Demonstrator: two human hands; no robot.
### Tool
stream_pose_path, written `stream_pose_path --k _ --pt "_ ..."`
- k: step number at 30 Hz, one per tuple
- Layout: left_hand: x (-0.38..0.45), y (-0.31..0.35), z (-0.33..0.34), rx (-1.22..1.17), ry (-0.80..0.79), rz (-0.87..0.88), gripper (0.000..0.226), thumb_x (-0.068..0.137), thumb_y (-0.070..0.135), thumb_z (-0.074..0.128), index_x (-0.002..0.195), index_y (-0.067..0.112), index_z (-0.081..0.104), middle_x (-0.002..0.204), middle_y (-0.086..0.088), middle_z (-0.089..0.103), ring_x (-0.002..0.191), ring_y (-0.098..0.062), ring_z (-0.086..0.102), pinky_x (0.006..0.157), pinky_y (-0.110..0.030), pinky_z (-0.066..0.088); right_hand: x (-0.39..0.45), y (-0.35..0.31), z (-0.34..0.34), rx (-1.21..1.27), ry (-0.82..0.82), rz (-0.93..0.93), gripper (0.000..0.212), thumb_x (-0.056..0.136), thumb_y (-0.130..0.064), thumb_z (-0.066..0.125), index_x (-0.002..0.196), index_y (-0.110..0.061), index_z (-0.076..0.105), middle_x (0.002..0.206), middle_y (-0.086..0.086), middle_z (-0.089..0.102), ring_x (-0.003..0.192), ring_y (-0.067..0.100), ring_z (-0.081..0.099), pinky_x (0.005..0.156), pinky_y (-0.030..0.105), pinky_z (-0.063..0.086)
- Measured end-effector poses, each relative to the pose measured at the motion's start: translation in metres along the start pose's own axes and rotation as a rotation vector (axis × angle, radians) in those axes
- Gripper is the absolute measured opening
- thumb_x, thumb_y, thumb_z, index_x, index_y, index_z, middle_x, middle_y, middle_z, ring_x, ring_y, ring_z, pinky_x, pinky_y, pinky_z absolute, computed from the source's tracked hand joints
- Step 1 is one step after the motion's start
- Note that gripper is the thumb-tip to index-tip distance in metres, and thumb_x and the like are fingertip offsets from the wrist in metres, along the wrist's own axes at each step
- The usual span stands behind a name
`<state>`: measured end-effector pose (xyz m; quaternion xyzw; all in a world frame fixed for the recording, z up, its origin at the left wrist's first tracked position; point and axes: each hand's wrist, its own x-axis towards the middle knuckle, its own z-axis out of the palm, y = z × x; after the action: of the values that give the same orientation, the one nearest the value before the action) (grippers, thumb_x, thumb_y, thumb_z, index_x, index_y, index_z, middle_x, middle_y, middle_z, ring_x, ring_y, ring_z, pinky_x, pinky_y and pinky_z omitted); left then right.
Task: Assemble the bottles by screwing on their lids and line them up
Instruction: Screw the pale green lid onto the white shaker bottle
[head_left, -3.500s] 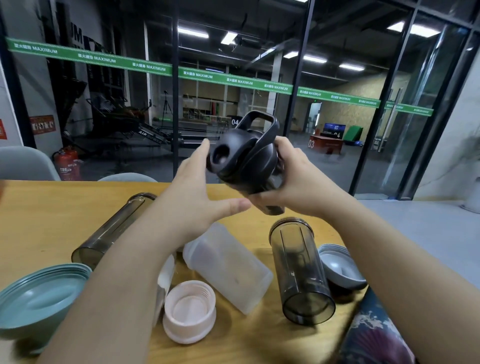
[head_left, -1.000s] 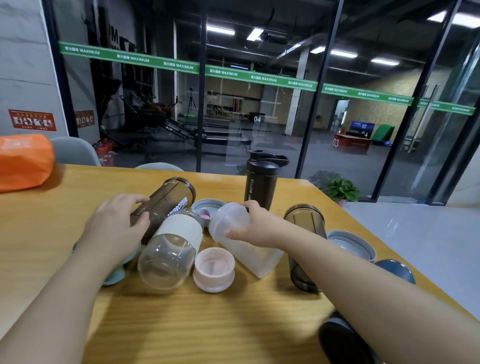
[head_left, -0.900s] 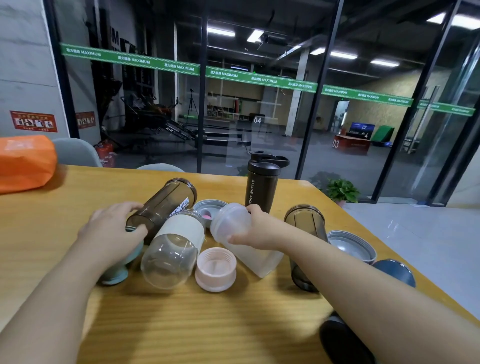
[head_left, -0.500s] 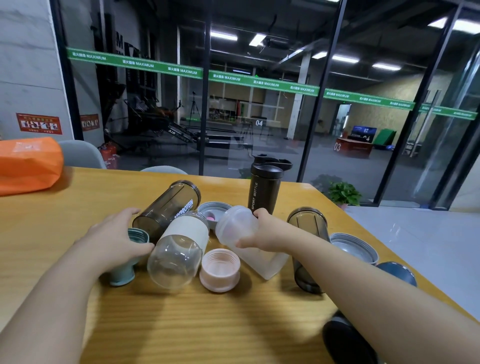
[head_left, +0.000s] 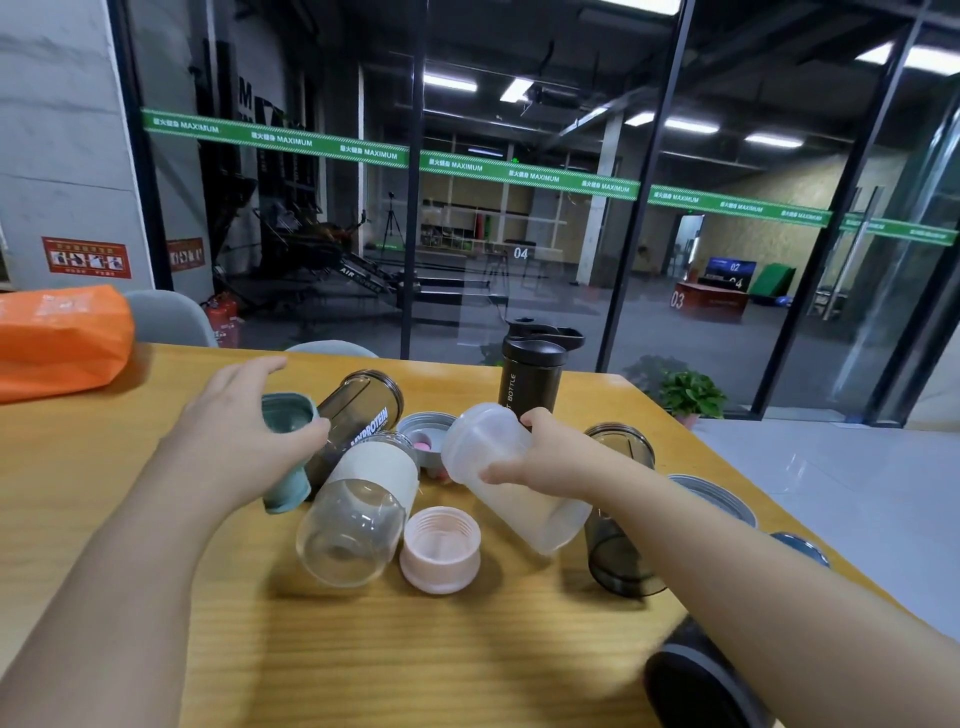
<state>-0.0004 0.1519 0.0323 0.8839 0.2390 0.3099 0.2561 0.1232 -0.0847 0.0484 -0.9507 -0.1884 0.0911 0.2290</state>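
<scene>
My right hand (head_left: 550, 457) grips a frosted white bottle (head_left: 514, 478), tilted with its open mouth raised toward the left. My left hand (head_left: 239, 431) holds a teal lid (head_left: 285, 452) tipped on edge just above the table. A black bottle with its lid on (head_left: 532, 374) stands upright at the back. A clear bottle with a white sleeve (head_left: 358, 509) lies in the middle, a pink lid (head_left: 440, 548) beside it. Two smoky bottles lie open, one behind the teal lid (head_left: 363, 410), one under my right arm (head_left: 618, 545).
A grey lid with pink parts (head_left: 426, 441) lies behind the frosted bottle. More lids sit at the right table edge (head_left: 717, 499). A dark round object (head_left: 696, 680) is near the front right. An orange bag (head_left: 57, 343) rests far left. A glass wall stands behind the wooden table (head_left: 363, 649).
The black bottle, held in both hands 3.5 s ago, now stands at the back. My right hand has tilted the frosted bottle up and my left hand has lifted the teal lid on edge.
</scene>
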Motion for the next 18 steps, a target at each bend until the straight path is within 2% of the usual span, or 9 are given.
stream_pose_path --k 4,7,9,11,13,15,18 --pt "0.004 0.030 -0.006 -0.236 0.118 0.113 0.057 0.080 0.039 0.067 0.133 0.033 0.048 0.133 -0.001 0.048 0.120 -0.024 0.046 0.097 -0.042 0.040 -0.004 0.001 -0.015 0.013 0.016 -0.018 0.091 0.073 -0.053 0.071 0.143 -0.019 0.026 0.113 -0.002 0.049 0.097 0.020 0.053 0.070 0.031 0.044" --pt "0.008 0.060 -0.005 -0.601 0.033 0.060 0.057 0.073 0.047 0.056 0.129 0.037 0.052 0.110 0.008 0.056 0.100 -0.014 0.055 0.083 -0.035 0.047 -0.003 0.002 -0.025 0.053 0.033 -0.052 0.090 0.068 -0.055 0.074 0.141 -0.020 0.033 0.113 -0.005 0.055 0.097 0.018 0.057 0.079 0.034 0.051" --pt "0.012 0.078 0.001 -0.822 -0.031 -0.042 0.049 0.078 0.048 0.054 0.126 0.038 0.055 0.112 0.009 0.057 0.099 -0.013 0.055 0.083 -0.034 0.048 -0.001 0.004 -0.032 0.091 0.041 -0.067 0.085 0.068 -0.054 0.074 0.137 -0.021 0.038 0.109 -0.005 0.057 0.094 0.016 0.059 0.080 0.034 0.053" --pt "0.016 0.094 0.009 -0.948 -0.075 -0.189 0.035 0.087 0.047 0.050 0.119 0.037 0.058 0.117 0.007 0.058 0.102 -0.017 0.055 0.087 -0.038 0.047 -0.003 0.006 -0.041 0.132 0.065 -0.089 0.078 0.070 -0.053 0.074 0.134 -0.022 0.042 0.099 -0.010 0.054 0.086 0.008 0.056 0.069 0.027 0.050" --pt "0.018 0.109 0.016 -1.087 -0.135 -0.352 0.028 0.090 0.048 0.047 0.105 0.027 0.057 0.101 -0.001 0.060 0.085 -0.022 0.058 0.076 -0.036 0.049 -0.005 0.011 -0.051 0.185 0.080 -0.107 0.072 0.074 -0.051 0.073 0.133 -0.023 0.043 0.092 -0.015 0.049 0.081 0.003 0.052 0.062 0.023 0.043" --pt "0.019 0.119 0.022 -1.263 -0.196 -0.525 0.032 0.089 0.050 0.048 0.096 0.020 0.053 0.090 -0.007 0.059 0.078 -0.025 0.060 0.070 -0.036 0.050 -0.006 0.019 -0.060 0.262 0.075 -0.121 0.073 0.072 -0.051 0.074 0.133 -0.024 0.044 0.100 -0.011 0.055 0.087 0.009 0.058 0.068 0.027 0.048" --pt "0.023 0.122 0.034 -1.563 -0.279 -0.700 0.040 0.086 0.056 0.052 0.104 0.020 0.057 0.105 -0.017 0.061 0.096 -0.034 0.064 0.073 -0.050 0.052 -0.008 0.030 -0.071 0.357 0.086 -0.127 0.078 0.065 -0.055 0.078 0.130 -0.028 0.046 0.107 -0.005 0.062 0.092 0.016 0.065 0.079 0.037 0.055"
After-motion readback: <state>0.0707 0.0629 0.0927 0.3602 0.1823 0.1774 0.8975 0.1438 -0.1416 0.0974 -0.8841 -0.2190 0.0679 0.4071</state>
